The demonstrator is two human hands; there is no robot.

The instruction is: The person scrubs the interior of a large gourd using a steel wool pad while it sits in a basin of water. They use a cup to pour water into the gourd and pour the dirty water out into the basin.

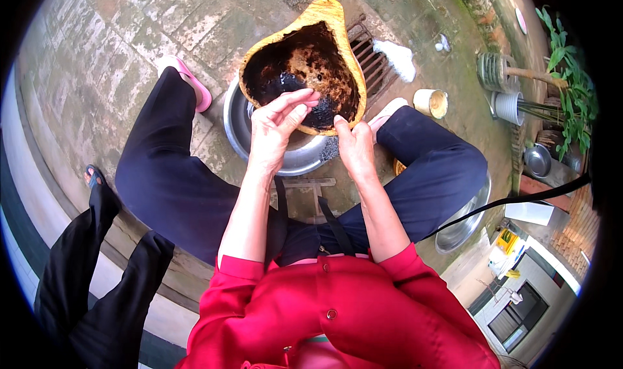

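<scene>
A halved gourd (355, 77) with a yellow rim and a dark, blotchy, wet-looking inside is tilted up toward me, its narrow end pointing away. My right hand (355, 148) grips its near right rim, thumb on the edge and fingers curled under. Over the near part of the hollow lies my left hand (279, 124). Its fingers stretch to the right and the thumb is apart from them; I see nothing held in it. Beneath the gourd stands a metal basin (235, 128), partly hidden. A grey mesh-like clump (329, 150) shows by its near right side.
A drain grate (370, 54) with a white clump (397, 59) lies beyond the gourd. Right of it is a cream cup (430, 103). Another metal basin (464, 223) sits by my right leg. Potted plants (563, 77) line the right. Another person's legs (97, 278) are at left.
</scene>
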